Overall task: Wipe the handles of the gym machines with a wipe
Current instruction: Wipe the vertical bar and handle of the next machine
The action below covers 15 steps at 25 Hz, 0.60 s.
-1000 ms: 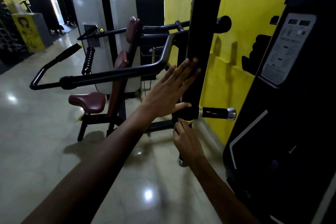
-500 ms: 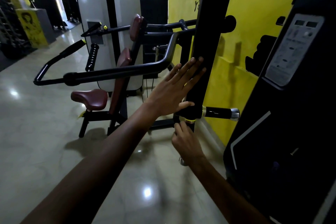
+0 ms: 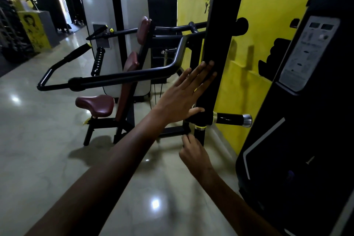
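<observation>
A black upright arm [image 3: 220, 30] of the gym machine hangs in front of me. My left hand [image 3: 183, 97] presses flat against its lower part with straight fingers, thumb under the joint. A horizontal handle [image 3: 229, 119] with a chrome end cap sticks out to the right of the joint. Below a yellow ring, a vertical handle [image 3: 199, 136] points down, and my right hand [image 3: 193, 152] grips it with curled fingers. No wipe shows; the palm is hidden.
A seated press machine with a maroon seat [image 3: 95, 105], long black lever bars [image 3: 118, 80] and a white weight cover [image 3: 113, 15] stands to the left. A yellow wall [image 3: 268, 5] runs behind. A black machine housing [image 3: 306, 120] fills the right. The glossy floor [image 3: 38, 149] lies below.
My right hand has slid a little down the vertical handle, baring a short stretch under the yellow ring. My left hand stays flat on the upright arm. The view has shifted slightly.
</observation>
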Each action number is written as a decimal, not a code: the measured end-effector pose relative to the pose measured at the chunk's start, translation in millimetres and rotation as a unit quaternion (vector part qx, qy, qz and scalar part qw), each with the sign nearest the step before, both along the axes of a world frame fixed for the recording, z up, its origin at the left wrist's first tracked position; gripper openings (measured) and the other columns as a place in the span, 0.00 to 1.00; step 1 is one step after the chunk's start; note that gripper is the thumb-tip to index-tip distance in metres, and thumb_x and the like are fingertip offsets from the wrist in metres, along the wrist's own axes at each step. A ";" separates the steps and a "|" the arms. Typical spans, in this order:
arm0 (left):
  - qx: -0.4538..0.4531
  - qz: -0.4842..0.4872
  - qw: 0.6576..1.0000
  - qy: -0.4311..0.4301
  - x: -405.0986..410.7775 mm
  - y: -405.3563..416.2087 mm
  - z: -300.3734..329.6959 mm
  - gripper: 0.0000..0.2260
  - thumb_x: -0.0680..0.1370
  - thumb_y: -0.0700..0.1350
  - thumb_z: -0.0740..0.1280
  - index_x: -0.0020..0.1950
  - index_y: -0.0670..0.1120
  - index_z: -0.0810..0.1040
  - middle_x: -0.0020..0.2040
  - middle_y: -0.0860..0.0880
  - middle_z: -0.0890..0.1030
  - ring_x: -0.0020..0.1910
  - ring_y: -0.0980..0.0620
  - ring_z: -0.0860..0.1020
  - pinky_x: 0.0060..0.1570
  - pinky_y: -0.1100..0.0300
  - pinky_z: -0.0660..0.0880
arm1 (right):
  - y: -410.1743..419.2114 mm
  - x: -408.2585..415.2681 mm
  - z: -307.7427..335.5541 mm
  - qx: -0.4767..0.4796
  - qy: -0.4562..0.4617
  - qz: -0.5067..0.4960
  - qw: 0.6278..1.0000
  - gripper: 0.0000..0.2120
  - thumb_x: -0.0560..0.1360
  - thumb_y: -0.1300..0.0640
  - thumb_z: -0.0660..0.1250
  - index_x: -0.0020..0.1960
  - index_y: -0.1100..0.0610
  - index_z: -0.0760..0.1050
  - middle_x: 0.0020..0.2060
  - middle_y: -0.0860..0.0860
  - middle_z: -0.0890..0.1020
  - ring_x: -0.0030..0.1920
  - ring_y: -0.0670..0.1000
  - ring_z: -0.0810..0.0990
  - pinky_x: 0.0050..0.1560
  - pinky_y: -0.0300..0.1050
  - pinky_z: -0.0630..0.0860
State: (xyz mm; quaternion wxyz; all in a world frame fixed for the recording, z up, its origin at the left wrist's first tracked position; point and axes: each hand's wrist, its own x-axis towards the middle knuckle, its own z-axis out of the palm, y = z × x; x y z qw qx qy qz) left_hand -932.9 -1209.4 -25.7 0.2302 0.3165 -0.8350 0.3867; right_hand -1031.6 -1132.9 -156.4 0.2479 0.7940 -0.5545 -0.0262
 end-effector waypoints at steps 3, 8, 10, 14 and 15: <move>-0.001 0.000 1.000 -0.006 -1.2 1.0 0.1 0.42 0.75 0.66 0.60 0.78 0.43 0.47 0.78 0.39 0.49 0.77 0.43 0.47 0.76 0.48 0.47 | -3.5 7.4 -40.2 0.044 0.064 -0.054 0.996 0.12 0.50 0.61 0.81 0.25 0.60 0.78 0.30 0.55 0.75 0.37 0.56 0.71 0.35 0.45 0.71; 0.005 0.000 1.000 -0.006 -5.3 1.5 -0.3 0.43 0.75 0.66 0.60 0.78 0.42 0.46 0.78 0.39 0.49 0.77 0.42 0.47 0.76 0.48 0.46 | 6.1 -2.2 -65.1 0.081 0.090 -0.036 0.992 0.15 0.45 0.64 0.82 0.24 0.61 0.77 0.29 0.55 0.74 0.38 0.56 0.68 0.31 0.45 0.70; 0.012 -0.004 1.000 -0.005 -4.2 1.1 0.3 0.42 0.75 0.65 0.60 0.78 0.42 0.46 0.78 0.39 0.49 0.77 0.42 0.47 0.76 0.48 0.47 | 4.5 -2.3 -41.2 0.050 0.091 0.003 0.995 0.12 0.48 0.59 0.81 0.23 0.58 0.77 0.27 0.53 0.74 0.35 0.56 0.71 0.32 0.43 0.69; 0.013 -0.005 1.000 -0.008 -4.4 3.0 0.8 0.42 0.75 0.65 0.60 0.78 0.42 0.47 0.78 0.39 0.49 0.77 0.42 0.47 0.76 0.48 0.47 | -12.7 -4.3 5.9 -0.028 0.060 0.046 0.997 0.10 0.53 0.59 0.79 0.24 0.56 0.77 0.28 0.51 0.74 0.34 0.52 0.74 0.34 0.41 0.69; 0.013 -0.006 1.000 -0.008 -4.7 3.6 1.3 0.42 0.75 0.65 0.60 0.78 0.42 0.47 0.78 0.39 0.49 0.77 0.42 0.47 0.76 0.48 0.47 | -15.3 -6.8 15.4 -0.048 0.055 0.062 0.995 0.09 0.54 0.60 0.78 0.24 0.57 0.77 0.28 0.51 0.73 0.33 0.52 0.74 0.33 0.41 0.69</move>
